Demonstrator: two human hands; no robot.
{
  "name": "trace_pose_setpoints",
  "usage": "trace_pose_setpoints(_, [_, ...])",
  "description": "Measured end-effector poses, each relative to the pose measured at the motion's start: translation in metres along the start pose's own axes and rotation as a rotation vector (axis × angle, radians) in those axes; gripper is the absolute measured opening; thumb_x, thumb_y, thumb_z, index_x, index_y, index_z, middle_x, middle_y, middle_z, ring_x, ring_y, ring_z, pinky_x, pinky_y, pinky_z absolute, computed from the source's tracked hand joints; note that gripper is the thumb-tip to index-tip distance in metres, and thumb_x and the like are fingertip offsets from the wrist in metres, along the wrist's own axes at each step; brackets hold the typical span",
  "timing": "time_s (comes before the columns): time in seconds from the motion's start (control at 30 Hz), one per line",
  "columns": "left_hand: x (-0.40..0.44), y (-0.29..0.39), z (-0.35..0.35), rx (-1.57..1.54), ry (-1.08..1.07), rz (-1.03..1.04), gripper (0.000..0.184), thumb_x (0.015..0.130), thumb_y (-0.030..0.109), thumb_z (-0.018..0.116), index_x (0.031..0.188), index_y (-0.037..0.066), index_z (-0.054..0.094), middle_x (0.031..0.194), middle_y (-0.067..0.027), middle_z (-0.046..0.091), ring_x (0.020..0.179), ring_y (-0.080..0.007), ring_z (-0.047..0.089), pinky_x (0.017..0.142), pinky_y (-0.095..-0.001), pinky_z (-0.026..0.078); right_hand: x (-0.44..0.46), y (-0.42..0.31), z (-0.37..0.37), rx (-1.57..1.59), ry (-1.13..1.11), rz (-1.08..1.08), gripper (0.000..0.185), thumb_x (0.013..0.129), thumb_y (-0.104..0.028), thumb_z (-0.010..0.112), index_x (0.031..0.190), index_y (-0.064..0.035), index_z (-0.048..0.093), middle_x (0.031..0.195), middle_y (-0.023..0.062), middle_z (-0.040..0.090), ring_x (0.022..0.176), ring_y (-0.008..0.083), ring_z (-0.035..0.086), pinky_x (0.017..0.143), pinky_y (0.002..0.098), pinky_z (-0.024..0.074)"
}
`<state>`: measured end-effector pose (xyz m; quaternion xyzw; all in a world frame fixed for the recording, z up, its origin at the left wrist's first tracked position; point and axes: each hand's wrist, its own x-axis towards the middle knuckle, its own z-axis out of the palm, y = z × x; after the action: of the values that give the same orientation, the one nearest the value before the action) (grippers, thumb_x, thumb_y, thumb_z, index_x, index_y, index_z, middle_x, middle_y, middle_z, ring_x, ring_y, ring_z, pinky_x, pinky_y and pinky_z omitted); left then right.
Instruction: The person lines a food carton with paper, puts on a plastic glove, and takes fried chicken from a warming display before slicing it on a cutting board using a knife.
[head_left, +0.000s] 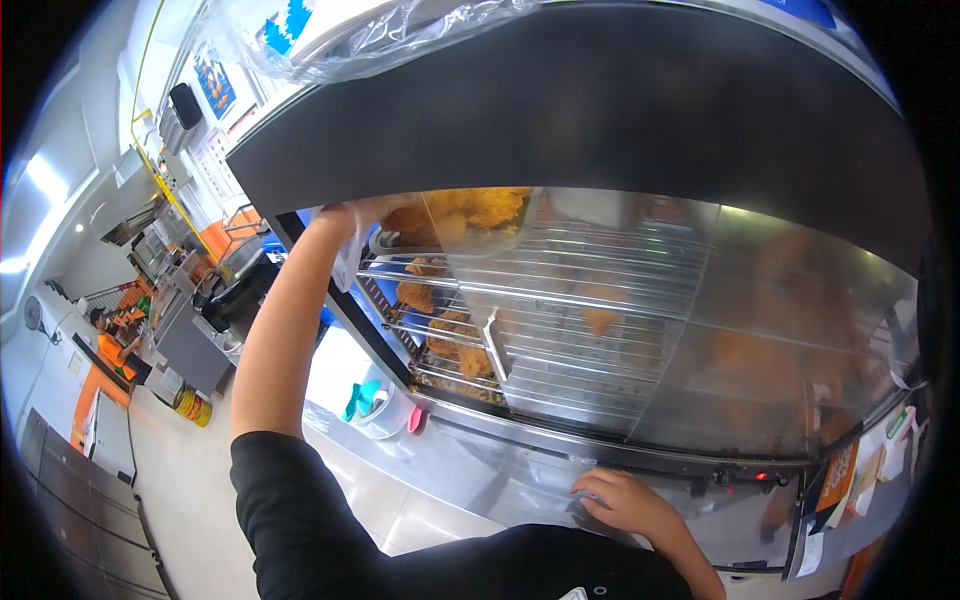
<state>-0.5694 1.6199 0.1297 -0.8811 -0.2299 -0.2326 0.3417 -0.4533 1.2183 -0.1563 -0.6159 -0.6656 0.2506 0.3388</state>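
My left hand (pixel 365 212) reaches in at the left side of a heated display cabinet (pixel 560 110), beside a tray of fried pieces (pixel 485 207) on the top level. Clear plastic hangs at the wrist; my fingers are mostly hidden. Below the tray, more fried pieces (pixel 458 340) lie on the wire racks (pixel 560 290), behind sliding glass with a white handle (pixel 495 345). My right hand (pixel 622 500) is near the cabinet's lower front edge, its fingers apart and nothing in them.
A clear tub with teal-handled items (pixel 385 412) and a red scoop (pixel 416 420) stand below the cabinet's left corner. Clear plastic (pixel 400 40) lies on top of the cabinet. A person in orange (pixel 112 350) stands far left, beyond a yellow tin (pixel 192 406) on the floor.
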Motion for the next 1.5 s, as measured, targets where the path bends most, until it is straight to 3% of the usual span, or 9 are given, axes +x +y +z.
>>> trace_pose_setpoints(0.47, [0.003, 0.022, -0.030, -0.269, -0.269, -0.106, 0.054, 0.086, 0.045, 0.058, 0.130, 0.014, 0.052, 0.131, -0.0142, 0.051, 0.118, -0.0284, 0.049, 0.101, -0.0381, 0.035, -0.003, 0.001, 0.006, 0.010, 0.002, 0.012, 0.020, 0.086, -0.016, 0.055, 0.103, -0.0068, 0.061, 0.105, 0.0102, 0.061, 0.099, 0.0288, 0.057, 0.088, 0.0369, 0.0443])
trace_pose_setpoints(0.67, [-0.029, 0.050, -0.054, -0.178, 0.037, -0.064, 0.035, 0.085, 0.034, 0.062, 0.113, 0.014, 0.063, 0.111, -0.0125, 0.062, 0.097, -0.0294, 0.060, 0.087, -0.0394, 0.048, -0.009, 0.009, 0.008, -0.003, 0.030, 0.018, 0.020, 0.086, -0.016, 0.055, 0.102, -0.0066, 0.061, 0.102, 0.0108, 0.062, 0.097, 0.0293, 0.058, 0.087, 0.0370, 0.0451])
trace_pose_setpoints(0.77, [-0.058, 0.031, -0.031, 0.002, -0.062, 0.051, 0.029, 0.083, 0.024, 0.062, 0.110, 0.013, 0.063, 0.110, -0.0086, 0.063, 0.091, -0.0258, 0.063, 0.082, -0.0394, 0.052, -0.011, 0.011, 0.009, 0.015, 0.024, 0.050, 0.020, 0.087, -0.017, 0.055, 0.102, -0.0066, 0.061, 0.101, 0.0111, 0.062, 0.097, 0.0296, 0.058, 0.087, 0.0374, 0.0454])
trace_pose_setpoints(0.9, [-0.101, 0.022, -0.048, -0.088, 0.415, 0.183, 0.034, 0.077, 0.004, 0.061, 0.110, 0.012, 0.061, 0.108, -0.0055, 0.066, 0.093, -0.0242, 0.065, 0.078, -0.0369, 0.053, -0.006, 0.013, 0.013, 0.034, -0.006, 0.060, 0.019, 0.087, -0.016, 0.055, 0.101, -0.0074, 0.062, 0.103, 0.0099, 0.062, 0.097, 0.0292, 0.058, 0.087, 0.0366, 0.0454])
trace_pose_setpoints(1.07, [-0.185, 0.015, -0.017, -0.669, 0.720, -0.179, 0.042, 0.075, -0.007, 0.064, 0.114, 0.007, 0.058, 0.114, -0.0154, 0.063, 0.100, -0.0285, 0.064, 0.082, -0.0356, 0.053, 0.027, -0.013, 0.007, -0.004, 0.223, -0.107, 0.019, 0.079, -0.005, 0.061, 0.097, -0.0094, 0.065, 0.107, 0.0090, 0.059, 0.095, 0.0292, 0.059, 0.085, 0.0357, 0.0469])
trace_pose_setpoints(1.17, [-0.254, 0.033, 0.012, -1.230, 0.971, -0.821, 0.027, 0.084, 0.000, 0.065, 0.110, -0.003, 0.055, 0.109, -0.0113, 0.061, 0.097, -0.0208, 0.059, 0.086, -0.0329, 0.049, 0.047, -0.030, -0.004, -0.160, 0.356, -0.245, 0.025, 0.072, -0.004, 0.064, 0.095, -0.0115, 0.066, 0.109, 0.0076, 0.059, 0.099, 0.0273, 0.058, 0.084, 0.0365, 0.0463])
trace_pose_setpoints(1.23, [-0.298, 0.033, 0.025, -1.278, 0.812, -1.181, 0.036, 0.085, 0.009, 0.067, 0.117, -0.001, 0.054, 0.109, -0.0093, 0.060, 0.100, -0.0204, 0.057, 0.086, -0.0353, 0.048, 0.062, -0.038, -0.009, -0.327, 0.419, -0.348, 0.029, 0.064, -0.004, 0.065, 0.092, -0.0133, 0.066, 0.113, 0.0065, 0.058, 0.102, 0.0247, 0.057, 0.083, 0.0368, 0.0460])
trace_pose_setpoints(1.37, [-0.328, 0.043, 0.051, -1.748, 0.811, -1.176, 0.052, 0.090, 0.029, 0.060, 0.130, 0.000, 0.042, 0.109, -0.0121, 0.058, 0.098, -0.0245, 0.060, 0.084, -0.0377, 0.051, 0.094, -0.041, -0.012, -0.443, 0.478, -0.476, 0.027, 0.065, -0.001, 0.064, 0.090, -0.0121, 0.064, 0.121, 0.0128, 0.055, 0.107, 0.0312, 0.055, 0.087, 0.0422, 0.0452])
trace_pose_setpoints(1.5, [-0.341, 0.050, 0.073, -2.053, 0.764, -1.195, 0.048, 0.089, 0.014, 0.061, 0.131, 0.001, 0.040, 0.114, -0.0093, 0.055, 0.100, -0.0216, 0.058, 0.084, -0.0361, 0.051, 0.131, -0.049, 0.000, -0.412, 0.569, -0.322, 0.035, 0.075, -0.004, 0.061, 0.109, -0.0072, 0.054, 0.131, 0.0260, 0.041, 0.120, 0.0407, 0.045, 0.100, 0.0466, 0.0377])
